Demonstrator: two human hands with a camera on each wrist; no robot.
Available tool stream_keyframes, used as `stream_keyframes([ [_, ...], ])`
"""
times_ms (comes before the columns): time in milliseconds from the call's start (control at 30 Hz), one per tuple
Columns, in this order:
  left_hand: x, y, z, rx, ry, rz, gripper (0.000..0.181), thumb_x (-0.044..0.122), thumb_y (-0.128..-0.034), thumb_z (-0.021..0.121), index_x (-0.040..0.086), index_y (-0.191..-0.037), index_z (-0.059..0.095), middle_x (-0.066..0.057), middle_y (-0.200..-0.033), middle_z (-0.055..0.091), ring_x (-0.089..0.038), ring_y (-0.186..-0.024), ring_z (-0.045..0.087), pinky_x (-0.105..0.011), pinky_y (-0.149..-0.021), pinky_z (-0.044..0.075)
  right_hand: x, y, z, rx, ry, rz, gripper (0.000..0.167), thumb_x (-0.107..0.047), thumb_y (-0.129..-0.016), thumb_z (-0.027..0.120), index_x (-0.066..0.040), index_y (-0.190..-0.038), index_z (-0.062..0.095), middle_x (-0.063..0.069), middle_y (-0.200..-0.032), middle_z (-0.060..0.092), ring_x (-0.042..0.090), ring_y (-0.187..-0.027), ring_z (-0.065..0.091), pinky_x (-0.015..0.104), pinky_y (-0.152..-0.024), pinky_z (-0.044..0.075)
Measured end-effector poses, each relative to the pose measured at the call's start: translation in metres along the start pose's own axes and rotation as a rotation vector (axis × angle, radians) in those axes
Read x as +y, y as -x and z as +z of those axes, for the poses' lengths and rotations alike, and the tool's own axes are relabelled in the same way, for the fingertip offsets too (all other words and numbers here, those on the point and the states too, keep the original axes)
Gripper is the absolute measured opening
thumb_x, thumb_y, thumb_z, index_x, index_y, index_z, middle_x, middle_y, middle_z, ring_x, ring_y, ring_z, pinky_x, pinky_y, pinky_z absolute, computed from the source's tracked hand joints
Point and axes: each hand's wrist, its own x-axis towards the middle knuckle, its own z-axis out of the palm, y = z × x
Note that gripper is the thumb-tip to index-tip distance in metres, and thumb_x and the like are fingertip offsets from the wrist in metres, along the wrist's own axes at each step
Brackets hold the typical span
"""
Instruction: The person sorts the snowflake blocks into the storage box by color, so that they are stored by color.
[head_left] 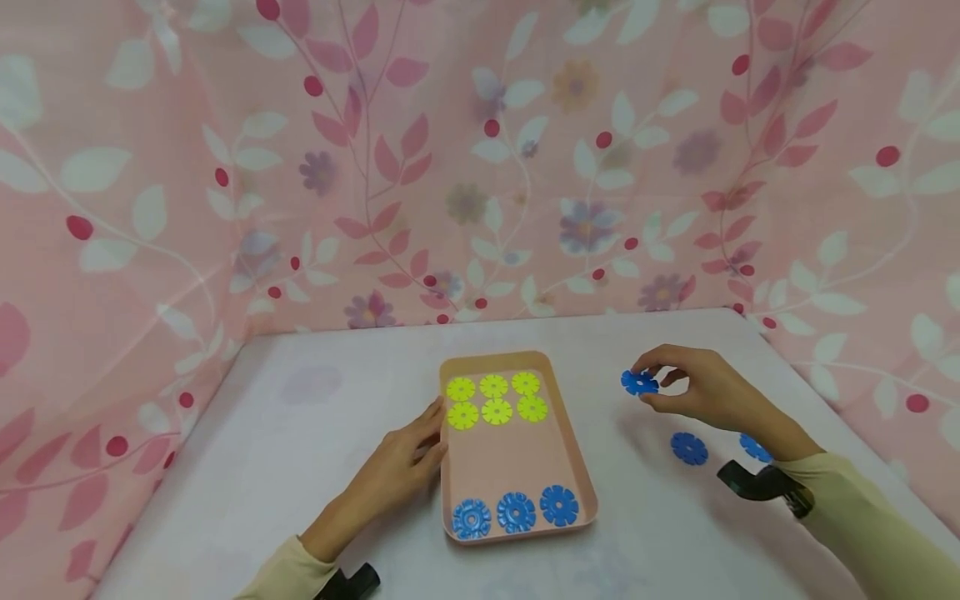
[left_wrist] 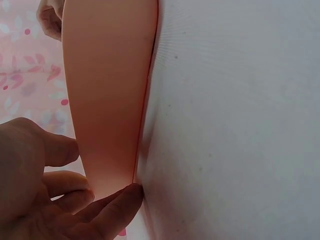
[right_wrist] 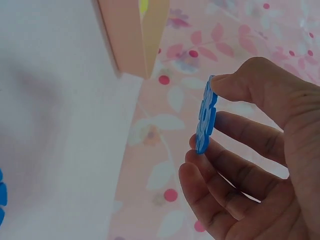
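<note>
A blue notched plastic disc (head_left: 639, 382) is pinched between the thumb and fingers of my right hand (head_left: 693, 387), raised above the table to the right of the tray. The right wrist view shows the same blue disc (right_wrist: 206, 117) nearly edge-on. My left hand (head_left: 401, 454) touches the left wall of the pink tray (head_left: 498, 458); in the left wrist view its fingertips (left_wrist: 131, 192) rest against the tray's side (left_wrist: 107, 100). Inside the tray, two rows of yellow-green discs (head_left: 497, 411) lie at the far end. Three blue discs (head_left: 516, 512) line the near end.
Two more blue discs lie on the white table, one loose disc (head_left: 688, 448) below my right hand and another disc (head_left: 754, 447) partly hidden by the right wrist. Flowered pink cloth (head_left: 465, 167) hangs behind the table (head_left: 300, 433) and at both sides.
</note>
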Motion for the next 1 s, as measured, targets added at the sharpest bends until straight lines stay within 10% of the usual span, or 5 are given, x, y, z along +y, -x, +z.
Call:
stream_keyframes([
  [1000,-0.001,0.0,-0.002,-0.015,0.021,0.023,0.057,0.004,-0.1016,0.065,-0.004,-0.154,0.043,-0.019,-0.164,0.031,-0.035,-0.13,0.059,-0.045,-0.1,0.052,-0.039,-0.029,0.009,-0.083,-0.134,-0.066,0.036,-0.013,-0.084,0.089,-0.011,-0.116,0.074,-0.005,-0.112,0.072,0.012,-0.095,0.067,0.039,-0.082,0.062],
])
